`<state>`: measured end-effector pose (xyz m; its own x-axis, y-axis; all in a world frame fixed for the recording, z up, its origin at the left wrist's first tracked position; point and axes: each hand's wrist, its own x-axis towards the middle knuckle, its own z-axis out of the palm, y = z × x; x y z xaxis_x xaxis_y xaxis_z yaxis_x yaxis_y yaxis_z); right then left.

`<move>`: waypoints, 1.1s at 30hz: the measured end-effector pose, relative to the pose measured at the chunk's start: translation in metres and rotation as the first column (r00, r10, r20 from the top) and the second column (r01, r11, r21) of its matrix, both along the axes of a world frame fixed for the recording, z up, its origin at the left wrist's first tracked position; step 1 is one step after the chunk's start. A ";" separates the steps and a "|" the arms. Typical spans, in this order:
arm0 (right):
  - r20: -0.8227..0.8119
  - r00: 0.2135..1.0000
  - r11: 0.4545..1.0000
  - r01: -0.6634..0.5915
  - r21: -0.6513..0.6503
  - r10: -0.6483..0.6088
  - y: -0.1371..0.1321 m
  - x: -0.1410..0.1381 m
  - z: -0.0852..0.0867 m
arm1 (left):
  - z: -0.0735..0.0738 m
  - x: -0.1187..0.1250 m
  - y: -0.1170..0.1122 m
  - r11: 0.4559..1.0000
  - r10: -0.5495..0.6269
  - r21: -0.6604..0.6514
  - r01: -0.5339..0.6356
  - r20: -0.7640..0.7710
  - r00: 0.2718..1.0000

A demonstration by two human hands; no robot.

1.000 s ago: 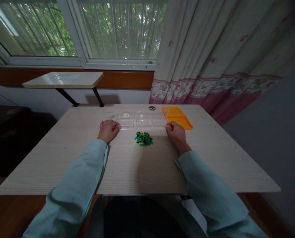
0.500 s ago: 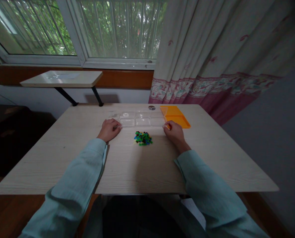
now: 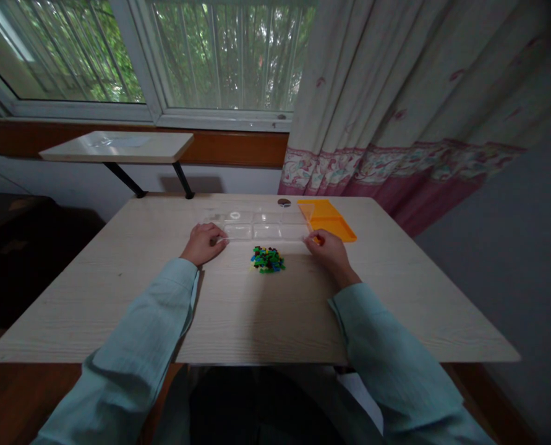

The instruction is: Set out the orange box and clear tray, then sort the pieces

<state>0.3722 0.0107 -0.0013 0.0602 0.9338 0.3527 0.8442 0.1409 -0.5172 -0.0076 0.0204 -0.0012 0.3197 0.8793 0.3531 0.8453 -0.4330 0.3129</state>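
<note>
A clear plastic tray [image 3: 256, 218] with several compartments lies on the pale wooden table [image 3: 256, 309]. My left hand [image 3: 201, 243] grips its near left corner and my right hand [image 3: 329, 248] grips its near right corner. Just in front of the tray, between my hands, sits a small heap of tiny coloured pieces [image 3: 267, 259], green, blue, black and yellow. An orange lid or tray [image 3: 327, 219] rests against the clear tray's right end.
A small dark round object [image 3: 284, 202] lies behind the clear tray. A white shelf on black brackets [image 3: 117, 146] juts out under the window at left. A flowered curtain [image 3: 396, 111] hangs at right, close to the table's far corner.
Both hands have kept their hold on the clear tray; the tray and hands barely shifted. The view has swung slightly.
</note>
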 end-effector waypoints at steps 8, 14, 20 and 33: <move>0.022 1.000 0.999 -0.007 0.047 0.006 -0.001 -0.002 -0.001 | 0.001 0.000 -0.001 1.000 -0.002 0.016 0.002 -0.010 1.000; 0.047 0.999 0.999 0.001 0.054 -0.003 -0.001 -0.002 -0.001 | 0.000 0.000 -0.001 1.000 0.002 0.028 -0.002 -0.009 1.000; 0.049 0.999 0.998 -0.007 0.055 0.005 0.000 -0.002 -0.002 | 0.000 0.000 -0.001 0.999 -0.001 0.035 0.001 -0.013 1.000; 0.059 0.998 1.000 -0.008 0.027 0.006 -0.002 -0.003 0.001 | -0.001 -0.001 0.000 0.999 -0.006 0.034 0.006 0.002 1.000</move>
<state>0.3691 0.0085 -0.0001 0.0317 0.9240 0.3810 0.8720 0.1607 -0.4623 -0.0086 0.0206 -0.0027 0.3243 0.8648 0.3834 0.8422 -0.4485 0.2993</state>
